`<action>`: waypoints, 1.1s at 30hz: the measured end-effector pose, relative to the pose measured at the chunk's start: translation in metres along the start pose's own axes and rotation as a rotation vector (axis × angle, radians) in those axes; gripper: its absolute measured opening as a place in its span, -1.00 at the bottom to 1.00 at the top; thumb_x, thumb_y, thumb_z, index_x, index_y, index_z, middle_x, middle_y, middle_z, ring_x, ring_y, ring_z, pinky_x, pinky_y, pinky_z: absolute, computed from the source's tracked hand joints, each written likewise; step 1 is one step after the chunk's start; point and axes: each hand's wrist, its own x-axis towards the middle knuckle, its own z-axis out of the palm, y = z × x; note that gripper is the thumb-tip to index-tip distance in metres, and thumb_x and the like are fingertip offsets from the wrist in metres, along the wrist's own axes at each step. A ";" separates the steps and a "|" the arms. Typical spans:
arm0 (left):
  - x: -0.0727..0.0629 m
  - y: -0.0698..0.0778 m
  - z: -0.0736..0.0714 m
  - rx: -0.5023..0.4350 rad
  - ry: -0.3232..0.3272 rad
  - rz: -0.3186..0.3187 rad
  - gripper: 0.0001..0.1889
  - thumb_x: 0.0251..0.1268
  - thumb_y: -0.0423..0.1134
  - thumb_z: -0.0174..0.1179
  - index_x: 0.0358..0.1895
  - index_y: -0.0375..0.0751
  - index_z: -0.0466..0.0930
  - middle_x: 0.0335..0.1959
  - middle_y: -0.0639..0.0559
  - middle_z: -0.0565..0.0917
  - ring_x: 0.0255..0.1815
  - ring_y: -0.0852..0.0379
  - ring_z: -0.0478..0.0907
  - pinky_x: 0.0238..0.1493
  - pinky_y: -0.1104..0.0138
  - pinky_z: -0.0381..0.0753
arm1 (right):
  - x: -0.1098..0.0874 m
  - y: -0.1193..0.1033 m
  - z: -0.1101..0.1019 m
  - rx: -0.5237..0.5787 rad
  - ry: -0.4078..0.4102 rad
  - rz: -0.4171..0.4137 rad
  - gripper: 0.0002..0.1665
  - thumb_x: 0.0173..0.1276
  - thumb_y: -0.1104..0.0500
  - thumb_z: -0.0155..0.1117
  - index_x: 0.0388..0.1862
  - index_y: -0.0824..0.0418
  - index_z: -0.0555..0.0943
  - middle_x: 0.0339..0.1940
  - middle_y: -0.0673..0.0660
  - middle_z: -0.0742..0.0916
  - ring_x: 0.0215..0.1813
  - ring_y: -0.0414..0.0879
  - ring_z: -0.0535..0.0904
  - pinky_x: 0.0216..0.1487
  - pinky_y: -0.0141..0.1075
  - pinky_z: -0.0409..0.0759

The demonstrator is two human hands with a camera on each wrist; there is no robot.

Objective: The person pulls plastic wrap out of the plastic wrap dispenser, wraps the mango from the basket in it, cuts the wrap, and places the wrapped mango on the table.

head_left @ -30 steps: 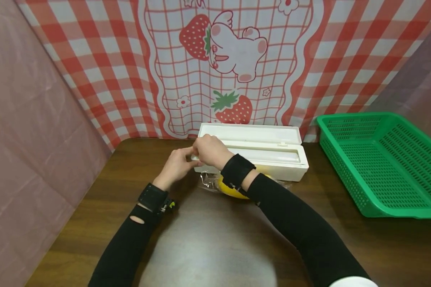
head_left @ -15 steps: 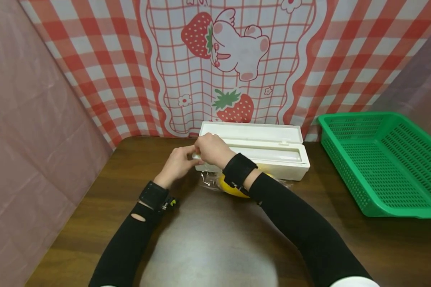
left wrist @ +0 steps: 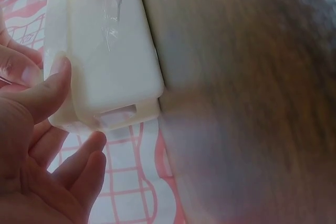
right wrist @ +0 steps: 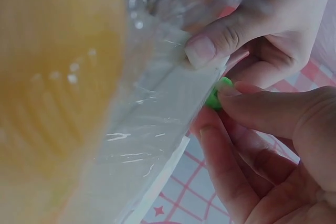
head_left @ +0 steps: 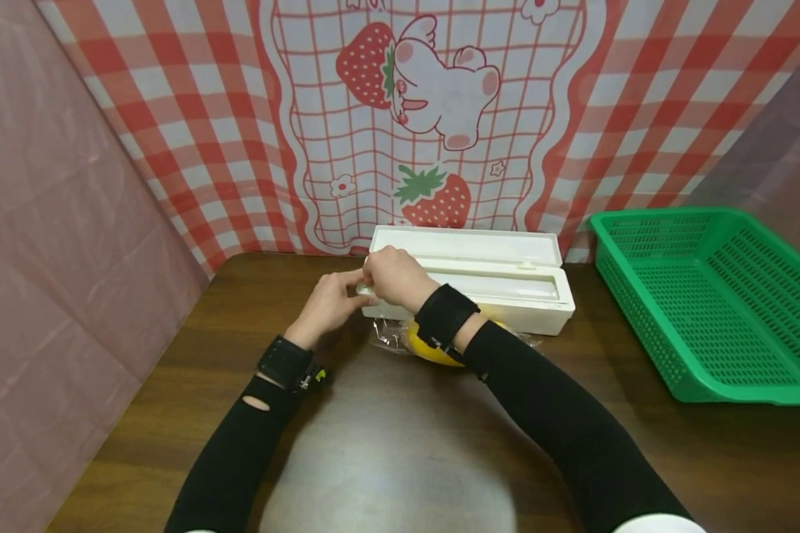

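A white cling film dispenser [head_left: 533,320] stands at the back of the table with its lid [head_left: 480,248] raised. My left hand [head_left: 327,305] grips its left end, thumb on the front wall in the left wrist view. Close against it, my right hand [head_left: 396,280] pinches a small green knob [right wrist: 214,98] at the dispenser's edge between thumb and finger. In front of the box lies a yellow, fruit-like object [head_left: 433,349], wrapped in clear film [head_left: 388,337] and partly hidden by my right wrist. The film also hangs across the dispenser's front wall [left wrist: 110,51].
A green perforated plastic basket [head_left: 693,326] stands on the right of the wooden table [head_left: 193,370]. Directly behind the dispenser hangs a red and white checked cloth [head_left: 200,133]. A pink cloth [head_left: 60,266] covers the left side.
The head view has shifted very slightly. Both hands keep their places at the dispenser's left end, and the dispenser and yellow object stay where they were.
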 end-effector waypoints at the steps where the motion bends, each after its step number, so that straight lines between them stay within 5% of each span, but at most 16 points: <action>1: 0.000 0.000 0.000 -0.001 -0.003 0.000 -0.53 0.11 -0.16 0.50 0.14 -0.05 0.71 0.17 0.04 0.64 0.14 0.02 0.60 0.12 0.16 0.52 | 0.000 0.000 0.000 -0.002 0.000 0.001 -0.84 0.26 0.39 0.30 -0.39 0.19 0.75 -0.37 0.06 0.73 -0.30 -0.04 0.63 -0.20 -0.18 0.60; 22: 0.000 0.001 -0.001 -0.007 -0.008 0.024 -0.48 0.12 -0.18 0.49 0.21 -0.01 0.66 0.23 0.06 0.60 0.21 0.05 0.54 0.20 0.17 0.47 | -0.007 0.002 -0.003 -0.039 -0.011 0.000 -0.82 0.30 0.39 0.29 -0.41 0.17 0.73 -0.39 0.06 0.73 -0.31 -0.03 0.62 -0.19 -0.16 0.59; 25: 0.000 0.001 -0.002 0.000 -0.010 0.016 -0.44 0.14 -0.15 0.48 0.26 0.01 0.61 0.25 0.09 0.57 -0.07 0.10 0.58 0.05 0.21 0.50 | -0.010 0.004 -0.005 -0.030 -0.017 0.011 -0.80 0.32 0.40 0.25 -0.41 0.17 0.72 -0.39 0.06 0.72 -0.33 -0.04 0.60 -0.20 -0.18 0.58; 29: 0.000 0.001 -0.002 0.001 -0.017 0.010 -0.42 0.14 -0.13 0.47 0.27 -0.04 0.57 0.28 0.12 0.55 -0.38 0.07 0.40 -0.15 0.22 0.43 | -0.014 0.006 -0.006 -0.031 -0.007 0.014 -0.79 0.34 0.39 0.23 -0.38 0.17 0.74 -0.37 0.06 0.73 -0.32 -0.04 0.62 -0.20 -0.18 0.59; 33: 0.000 0.001 -0.001 -0.004 -0.026 0.002 -0.41 0.14 -0.13 0.47 0.28 -0.05 0.56 0.29 0.16 0.53 0.04 0.08 0.57 0.08 0.22 0.48 | -0.019 0.010 -0.005 -0.044 0.007 0.006 -0.80 0.34 0.39 0.23 -0.36 0.19 0.76 -0.36 0.08 0.75 -0.30 -0.03 0.64 -0.18 -0.17 0.61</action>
